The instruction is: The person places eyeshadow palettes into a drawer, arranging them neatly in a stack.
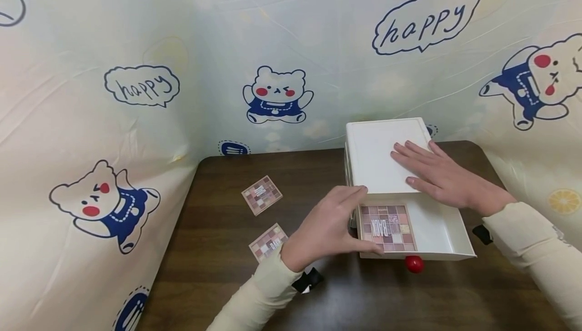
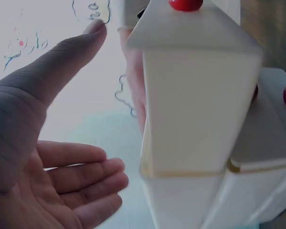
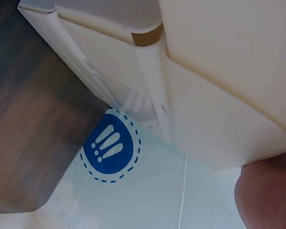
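A white drawer box (image 1: 386, 161) is seen on the dark wood table (image 1: 218, 250), its top drawer (image 1: 436, 235) pulled out toward the person, red knob (image 1: 414, 264) at the front. An eyeshadow palette (image 1: 387, 228) is lying flat in the left part of the open drawer, label side up.

The right hand (image 1: 438, 174) is laid flat on the box top, fingers straight and spread, palm down; nothing is gripped. It is judged to be pressing the box down so it stays put while the drawer is out.

The left hand (image 1: 329, 227) is held at the drawer's left edge, fingers extended over the near corner of the palette, thumb low along the front; in the left wrist view the palm is shown open, fingers relaxed, holding nothing. Whether the fingertips touch the palette cannot be told.

Two more eyeshadow palettes are lying on the table well left of the box: the far palette (image 1: 261, 195) and the near palette (image 1: 268, 242), the latter just beside the left wrist. A cartoon-bear cloth (image 1: 277, 93) is hung behind.
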`<state>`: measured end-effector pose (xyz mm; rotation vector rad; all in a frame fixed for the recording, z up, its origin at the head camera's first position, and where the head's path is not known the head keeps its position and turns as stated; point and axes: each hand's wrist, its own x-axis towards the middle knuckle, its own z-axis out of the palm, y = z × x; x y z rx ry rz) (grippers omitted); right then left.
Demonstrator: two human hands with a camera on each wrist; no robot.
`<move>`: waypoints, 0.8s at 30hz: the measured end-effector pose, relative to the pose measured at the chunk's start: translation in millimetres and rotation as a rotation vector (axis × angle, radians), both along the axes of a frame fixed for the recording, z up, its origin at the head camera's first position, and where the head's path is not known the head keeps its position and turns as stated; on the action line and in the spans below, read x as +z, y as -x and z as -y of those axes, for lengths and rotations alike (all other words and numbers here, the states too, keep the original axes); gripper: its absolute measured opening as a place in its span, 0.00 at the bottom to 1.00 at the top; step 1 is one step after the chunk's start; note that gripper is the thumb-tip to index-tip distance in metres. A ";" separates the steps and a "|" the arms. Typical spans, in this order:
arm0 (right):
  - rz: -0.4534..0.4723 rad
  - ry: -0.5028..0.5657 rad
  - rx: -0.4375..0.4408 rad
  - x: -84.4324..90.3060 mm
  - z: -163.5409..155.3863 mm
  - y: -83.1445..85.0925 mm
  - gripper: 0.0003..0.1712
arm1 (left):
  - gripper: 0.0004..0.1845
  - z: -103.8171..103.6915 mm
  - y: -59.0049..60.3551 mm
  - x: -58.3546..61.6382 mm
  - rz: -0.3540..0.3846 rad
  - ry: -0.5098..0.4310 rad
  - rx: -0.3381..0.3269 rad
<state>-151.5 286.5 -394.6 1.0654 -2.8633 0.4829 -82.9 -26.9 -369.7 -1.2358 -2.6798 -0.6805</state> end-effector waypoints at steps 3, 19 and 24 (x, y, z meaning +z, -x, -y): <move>-0.013 0.002 0.006 0.2 -0.2 0.2 0.37 | 0.55 11.0 0.4 -0.8 0.023 -0.071 0.020; 0.000 -0.002 0.015 1.2 1.3 -0.9 0.38 | 0.58 71.9 -13.0 -26.5 0.034 -0.226 0.204; 0.003 -0.004 0.013 1.5 1.8 -1.2 0.37 | 0.58 94.2 -18.4 -41.9 0.056 -0.225 0.279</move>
